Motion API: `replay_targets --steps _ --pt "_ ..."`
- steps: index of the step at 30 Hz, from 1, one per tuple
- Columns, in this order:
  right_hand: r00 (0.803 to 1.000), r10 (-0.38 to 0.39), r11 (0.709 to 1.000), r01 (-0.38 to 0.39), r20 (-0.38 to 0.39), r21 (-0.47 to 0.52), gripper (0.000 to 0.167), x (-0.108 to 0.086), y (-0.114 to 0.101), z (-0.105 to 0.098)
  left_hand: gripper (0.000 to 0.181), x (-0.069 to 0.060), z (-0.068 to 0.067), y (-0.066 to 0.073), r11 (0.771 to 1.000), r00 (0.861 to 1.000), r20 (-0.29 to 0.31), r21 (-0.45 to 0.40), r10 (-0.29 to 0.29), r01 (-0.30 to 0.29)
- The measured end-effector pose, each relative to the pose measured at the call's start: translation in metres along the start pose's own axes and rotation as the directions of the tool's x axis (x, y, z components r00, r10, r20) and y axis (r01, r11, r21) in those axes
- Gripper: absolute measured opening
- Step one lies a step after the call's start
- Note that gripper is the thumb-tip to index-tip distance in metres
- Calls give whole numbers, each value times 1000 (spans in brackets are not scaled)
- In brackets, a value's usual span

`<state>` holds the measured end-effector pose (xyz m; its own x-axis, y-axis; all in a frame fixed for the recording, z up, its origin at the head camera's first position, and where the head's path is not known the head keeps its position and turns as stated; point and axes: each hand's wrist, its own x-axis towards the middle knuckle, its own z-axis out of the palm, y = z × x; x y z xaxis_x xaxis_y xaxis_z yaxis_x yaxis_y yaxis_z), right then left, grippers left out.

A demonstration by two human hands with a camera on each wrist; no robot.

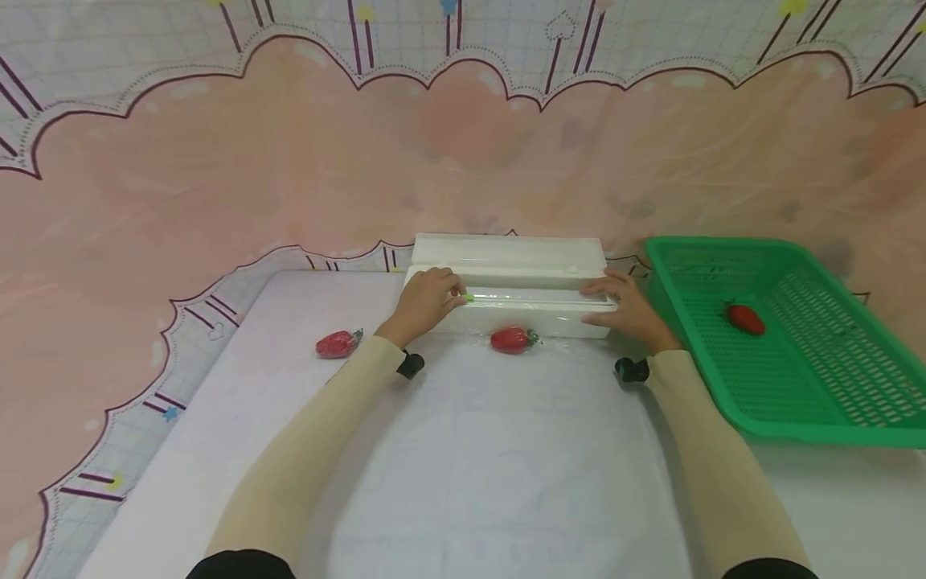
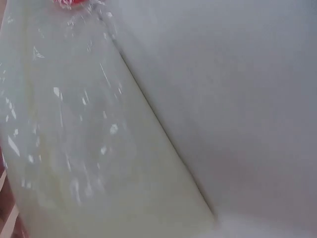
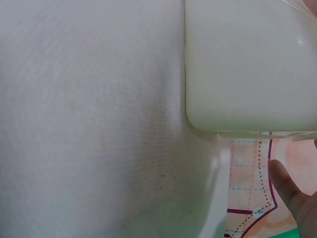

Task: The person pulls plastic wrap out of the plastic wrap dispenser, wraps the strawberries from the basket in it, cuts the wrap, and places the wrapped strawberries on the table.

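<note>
A white tabletop [image 1: 499, 474] fills the near part of the head view, with soft shadows beside both arms. Around and beyond it spreads a peach cloth [image 1: 217, 185], blotched with pink and brownish patches. Its pale grid border is edged by a dark scalloped line and marked with purple bars and small stars; a similar patterned band runs along the top of the view.

Near the table's far edge sits a white box [image 1: 557, 320], its lid [image 1: 506, 251] raised behind. Clear film [image 2: 79, 134] clings shinily to the box, and a red strawberry [image 1: 512, 339] lies just before its front, by the film. A second strawberry [image 1: 338, 344] rests on the tabletop to the left. At the right, a green basket [image 1: 810, 433] holds a third [image 1: 746, 319].

The left hand [image 1: 428, 301] seems to pinch a small green tab [image 1: 469, 297] at the box's slot, thumb and fingertips nearly together, though the tab is mostly hidden. The right hand [image 1: 631, 310] spreads over the box's right end, fingers and thumb well apart, gripping nothing. Tan sleeves [image 1: 311, 450] cover both arms, and a black camera [image 1: 411, 366] sits at each wrist.
</note>
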<state>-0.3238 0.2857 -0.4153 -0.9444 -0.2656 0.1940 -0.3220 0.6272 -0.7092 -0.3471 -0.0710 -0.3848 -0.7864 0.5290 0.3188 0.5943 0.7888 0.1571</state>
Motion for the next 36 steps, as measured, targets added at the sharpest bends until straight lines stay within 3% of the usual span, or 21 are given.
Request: replay_targets --steps 8,14,18,23,27,36 --pt "999 32 999 -31 21 -37 48 1 -2 0 20 -12 -10 -17 998 1000 11 59 19 -20" --pt "998 57 982 -53 19 -180 47 4 -11 1 20 -19 -15 -27 998 1000 6 59 -9 9" --pt "996 86 944 -79 9 -319 47 3 -19 1 19 -24 -17 -36 997 1000 -18 72 -11 13" --pt "996 85 856 -81 -16 -510 48 0 -28 5 19 -28 -20 -44 997 999 -39 81 -10 13" --pt "997 58 814 -72 -42 -576 46 -3 -32 9 20 -32 -22 -48 997 999 -44 81 -13 16" --pt "998 46 824 -59 -37 -563 45 -4 -36 10 17 -43 -28 -60 996 996 -84 77 -35 41"
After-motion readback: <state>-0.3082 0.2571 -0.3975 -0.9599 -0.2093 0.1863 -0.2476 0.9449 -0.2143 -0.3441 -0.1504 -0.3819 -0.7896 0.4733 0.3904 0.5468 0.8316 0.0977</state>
